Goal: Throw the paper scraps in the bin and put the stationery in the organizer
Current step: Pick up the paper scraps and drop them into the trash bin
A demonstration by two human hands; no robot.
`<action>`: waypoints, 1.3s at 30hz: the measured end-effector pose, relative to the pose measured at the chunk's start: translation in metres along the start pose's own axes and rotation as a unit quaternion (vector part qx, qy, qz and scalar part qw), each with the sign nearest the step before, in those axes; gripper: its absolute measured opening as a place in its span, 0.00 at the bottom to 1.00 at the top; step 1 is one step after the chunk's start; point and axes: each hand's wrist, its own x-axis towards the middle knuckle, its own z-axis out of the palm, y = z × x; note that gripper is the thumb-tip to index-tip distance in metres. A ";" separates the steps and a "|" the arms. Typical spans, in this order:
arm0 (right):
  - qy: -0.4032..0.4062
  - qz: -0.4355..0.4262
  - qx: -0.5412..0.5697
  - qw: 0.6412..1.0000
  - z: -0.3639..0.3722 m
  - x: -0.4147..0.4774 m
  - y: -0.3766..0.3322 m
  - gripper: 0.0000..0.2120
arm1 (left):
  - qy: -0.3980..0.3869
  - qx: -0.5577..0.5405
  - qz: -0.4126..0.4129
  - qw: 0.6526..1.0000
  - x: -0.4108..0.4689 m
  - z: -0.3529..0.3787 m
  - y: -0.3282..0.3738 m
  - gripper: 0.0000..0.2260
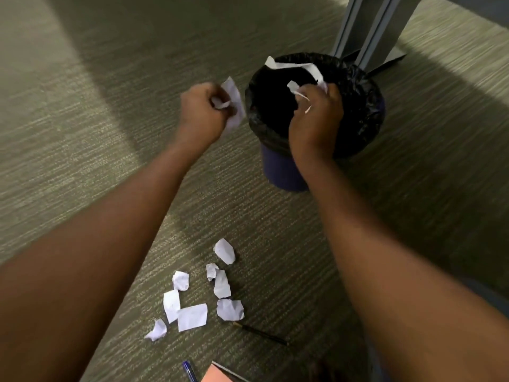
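A dark blue bin (281, 172) lined with a black bag stands on the carpet, and a long paper strip (292, 65) lies across its far rim. My right hand (316, 122) hovers over the bin's opening, shut on white paper scraps. My left hand (202, 114) is just left of the bin's rim, shut on a white paper scrap (234, 97). Several white paper scraps (192, 317) lie on the carpet between my forearms. A dark pencil (260, 333) lies to their right. A blue pen (189, 371) pokes in at the bottom edge.
A grey metal table leg (369, 31) with a flat foot stands right behind the bin. A pink pad or notebook corner (220, 374) shows at the bottom edge beside the pen. Grey-green carpet (82, 119) stretches to the left. No organizer is in view.
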 end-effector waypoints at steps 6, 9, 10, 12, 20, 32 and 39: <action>-0.082 0.045 -0.137 0.986 0.001 0.053 0.045 0.13 | -0.058 0.044 0.056 0.996 0.035 0.050 0.046 0.11; -0.131 0.040 -0.195 0.971 0.004 0.057 0.062 0.11 | -0.098 0.064 0.075 0.990 0.034 0.067 0.048 0.17; -0.142 0.037 -0.207 0.967 0.005 0.056 0.066 0.11 | -0.114 0.074 0.078 0.988 0.034 0.071 0.048 0.18; -0.155 0.053 -0.203 0.965 0.007 0.055 0.073 0.13 | -0.143 0.083 0.065 0.984 0.034 0.078 0.047 0.20; -0.169 0.072 -0.203 0.962 0.015 0.045 0.084 0.17 | -0.142 0.055 0.063 0.986 0.031 0.086 0.044 0.14; 0.026 -0.145 -0.048 0.988 0.034 -0.020 0.023 0.08 | 0.074 0.034 0.054 0.995 -0.010 0.048 -0.015 0.11; -0.065 -0.183 0.004 0.981 0.055 -0.095 0.028 0.07 | 0.039 0.097 0.002 0.995 -0.067 0.032 -0.082 0.10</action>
